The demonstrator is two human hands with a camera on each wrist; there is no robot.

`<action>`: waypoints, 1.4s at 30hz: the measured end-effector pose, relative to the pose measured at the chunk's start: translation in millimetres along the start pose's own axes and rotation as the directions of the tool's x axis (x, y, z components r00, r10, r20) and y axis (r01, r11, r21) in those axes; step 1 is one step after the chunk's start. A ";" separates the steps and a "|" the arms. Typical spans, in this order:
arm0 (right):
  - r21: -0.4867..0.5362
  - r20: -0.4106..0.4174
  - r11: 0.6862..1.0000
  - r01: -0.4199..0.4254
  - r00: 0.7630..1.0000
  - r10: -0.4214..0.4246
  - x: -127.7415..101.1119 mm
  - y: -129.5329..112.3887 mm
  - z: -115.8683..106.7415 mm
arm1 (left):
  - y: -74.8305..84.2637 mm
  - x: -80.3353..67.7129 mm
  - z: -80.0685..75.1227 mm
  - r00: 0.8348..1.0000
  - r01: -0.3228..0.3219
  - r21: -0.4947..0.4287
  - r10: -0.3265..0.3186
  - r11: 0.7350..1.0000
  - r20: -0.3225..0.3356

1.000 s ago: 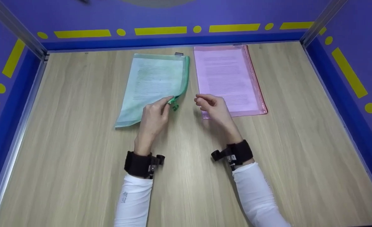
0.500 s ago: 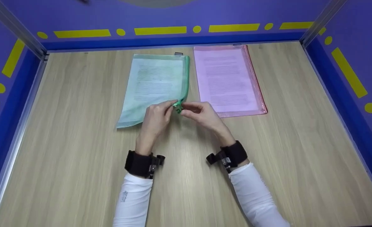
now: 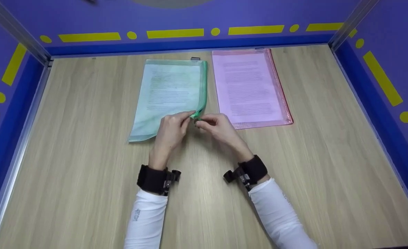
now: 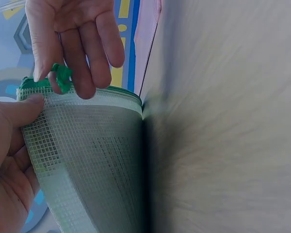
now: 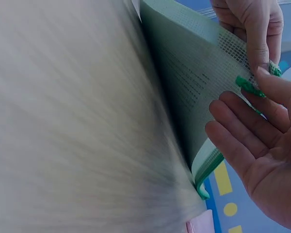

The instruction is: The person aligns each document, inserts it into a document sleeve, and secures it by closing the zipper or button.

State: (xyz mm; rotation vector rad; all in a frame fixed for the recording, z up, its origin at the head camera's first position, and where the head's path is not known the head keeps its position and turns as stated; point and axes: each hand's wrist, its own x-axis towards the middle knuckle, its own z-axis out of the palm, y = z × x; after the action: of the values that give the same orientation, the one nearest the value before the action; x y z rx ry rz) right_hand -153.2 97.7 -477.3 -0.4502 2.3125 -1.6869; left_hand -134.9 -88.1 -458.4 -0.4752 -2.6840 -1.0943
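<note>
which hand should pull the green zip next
Right, likely: the right hand already pinches the zip tab, while the left hand grips the green pouch corner, steadying it.

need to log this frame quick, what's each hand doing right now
Left hand: pinches the lifted near corner of the green mesh zip pouch.
Right hand: fingers pinch the pouch's green zipper pull.
</note>
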 end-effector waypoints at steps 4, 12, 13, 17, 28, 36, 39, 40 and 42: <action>-0.003 -0.021 1.000 -0.012 1.000 0.012 0.3 -0.3 -5.8 | -0.3 0.3 -0.4 1.000 -0.005 -0.016 0.005 1.000 0.019; 0.020 -0.103 1.000 -0.023 0.994 0.025 -1.1 1.0 -19.6 | -2.6 -1.1 1.0 0.998 -0.021 -0.066 0.025 0.998 0.050; 0.007 -0.118 1.000 -0.017 0.993 0.018 -1.3 1.8 -20.8 | -2.5 -1.4 0.9 0.998 -0.026 -0.069 0.030 0.997 0.052; -0.061 -0.182 0.998 0.012 0.983 -0.023 -2.0 3.9 -23.3 | -1.8 -1.9 -0.1 0.997 -0.049 -0.072 0.053 0.996 0.058; -0.110 -0.244 0.993 0.040 0.968 -0.066 -0.5 2.7 -24.0 | 1.7 -3.0 -2.5 0.993 -0.086 -0.067 0.091 0.994 0.082; -0.142 -0.269 0.989 0.038 0.960 -0.075 0.8 -0.9 -27.3 | 3.8 -4.1 -5.2 0.991 -0.118 -0.046 0.120 0.992 0.050; -0.162 -0.272 0.986 0.051 0.958 -0.094 1.9 -1.7 -27.6 | 4.5 -4.0 -7.3 0.992 -0.115 -0.043 0.117 0.992 0.047; -0.163 -0.273 0.985 0.051 0.957 -0.095 2.2 -1.8 -27.7 | 4.9 -3.9 -8.0 0.992 -0.115 -0.046 0.118 0.992 0.048; -0.171 -0.278 0.984 0.049 0.956 -0.096 3.0 -1.5 -27.8 | 5.2 -3.6 -8.8 0.992 -0.116 -0.050 0.119 0.992 0.050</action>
State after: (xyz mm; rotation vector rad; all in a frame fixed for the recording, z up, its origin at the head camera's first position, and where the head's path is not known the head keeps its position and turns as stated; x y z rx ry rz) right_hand -166.1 120.5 -467.4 -0.3451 2.6855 -1.7012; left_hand -129.1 -91.6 -449.9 -0.6706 -2.6418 -1.1292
